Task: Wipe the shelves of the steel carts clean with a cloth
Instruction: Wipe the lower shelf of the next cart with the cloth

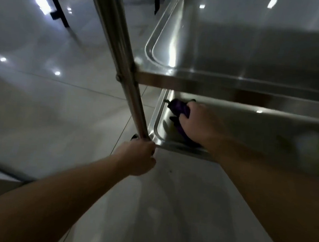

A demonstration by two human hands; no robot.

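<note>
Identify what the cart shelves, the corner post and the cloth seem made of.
Upper shelf and lower shelf: polished steel by the look, mirroring ceiling lights. Post: shiny metal tube, probably steel. Cloth: soft purple fabric, bunched; weave too blurred to tell.

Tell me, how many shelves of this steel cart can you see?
2. An upper shelf fills the top right; a lower shelf sits beneath it, where a purple cloth lies. Others may be hidden out of frame.
</note>
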